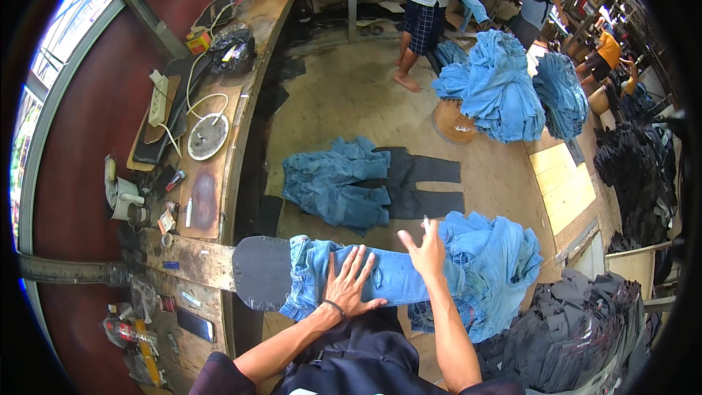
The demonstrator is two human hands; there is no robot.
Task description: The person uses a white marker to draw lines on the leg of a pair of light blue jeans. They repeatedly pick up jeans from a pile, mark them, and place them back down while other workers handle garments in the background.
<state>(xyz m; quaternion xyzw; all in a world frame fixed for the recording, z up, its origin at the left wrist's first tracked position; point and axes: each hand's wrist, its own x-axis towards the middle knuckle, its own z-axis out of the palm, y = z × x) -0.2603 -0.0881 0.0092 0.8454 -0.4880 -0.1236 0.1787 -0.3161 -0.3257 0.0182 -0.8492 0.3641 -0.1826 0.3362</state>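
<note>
Long wooden counter off left of the left grip, bunched-up denim heap just right of the right grip. Jeans leg's right under the left grip, which is spread flat on it. Dark rounded board pokes out further left. Right grip's got a skinny white stick pinched between fingers, thumb apart.

No legible txt/nos.; red label on clear btl, lower L, too small.
</note>
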